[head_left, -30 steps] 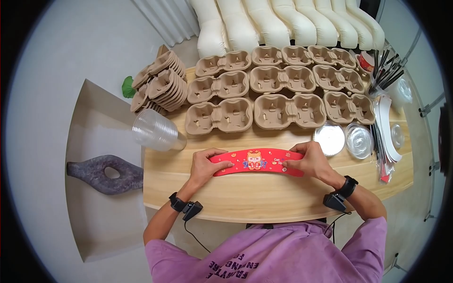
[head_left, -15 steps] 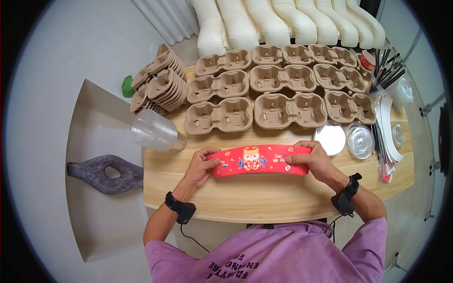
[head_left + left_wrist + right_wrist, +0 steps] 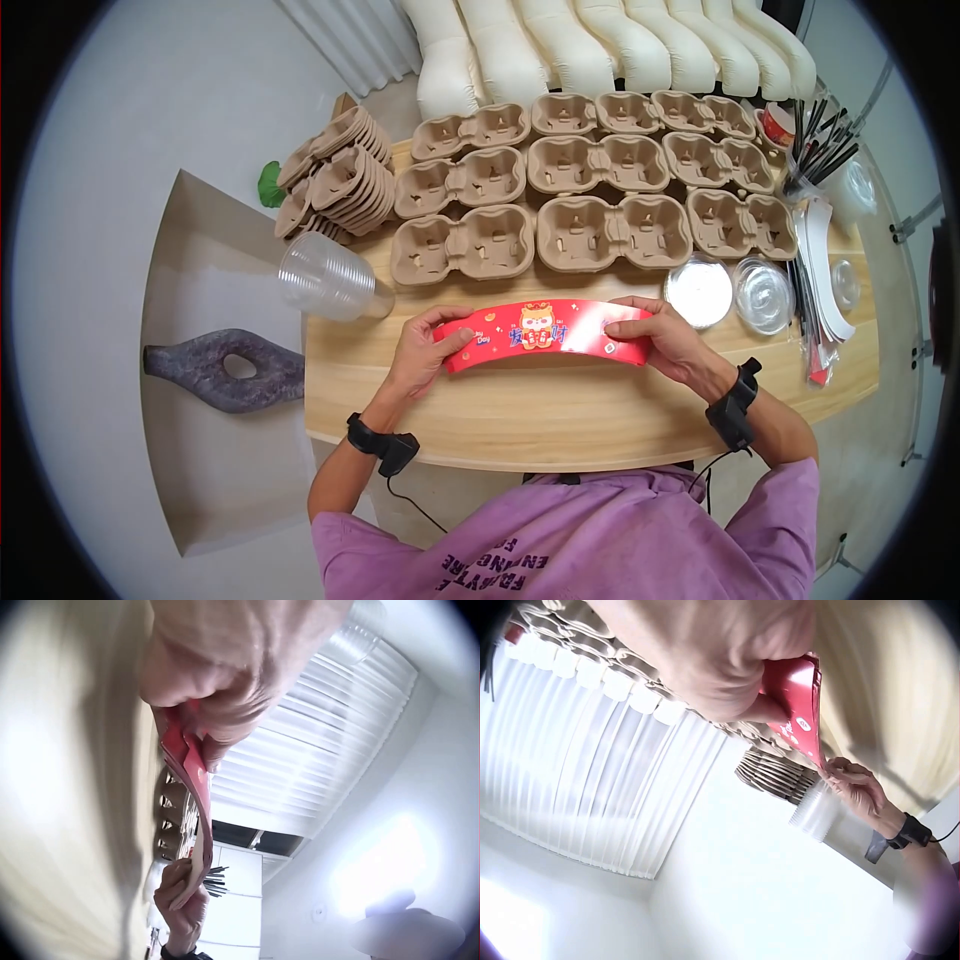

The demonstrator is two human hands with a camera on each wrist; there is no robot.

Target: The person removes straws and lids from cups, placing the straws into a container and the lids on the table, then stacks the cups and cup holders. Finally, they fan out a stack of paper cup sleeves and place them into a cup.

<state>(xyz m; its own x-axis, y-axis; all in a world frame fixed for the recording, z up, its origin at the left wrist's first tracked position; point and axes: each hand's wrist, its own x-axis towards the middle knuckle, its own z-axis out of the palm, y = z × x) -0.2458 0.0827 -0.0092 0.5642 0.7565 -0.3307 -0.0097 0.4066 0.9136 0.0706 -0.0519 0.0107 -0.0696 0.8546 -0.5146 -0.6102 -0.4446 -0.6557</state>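
A curved red printed sleeve (image 3: 540, 333) with a cartoon figure is held above the table's front part. My left hand (image 3: 422, 352) pinches its left end, thumb on the printed face. The right hand (image 3: 664, 340) grips the other end, its thumb also on top. In the left wrist view the red sleeve (image 3: 196, 780) shows more than one layer along its edge, and the left hand (image 3: 232, 667) is close to the camera. From the right wrist, the sleeve (image 3: 799, 697) runs from the right hand (image 3: 720, 660) down to the left hand (image 3: 859, 791).
Brown cup carriers (image 3: 613, 232) stand in rows behind the hands, with stacked carriers (image 3: 352, 178) at the back left. Clear cups (image 3: 326, 276) lie at left. Lids (image 3: 698, 292), white curved strips (image 3: 822, 275) and a cup of black straws (image 3: 815, 160) are at right.
The sleeve first rose toward the camera and turned its printed face up, then shifted slightly left and back with both hands. Both hands keep hold of its ends; their wrists have rotated slightly.
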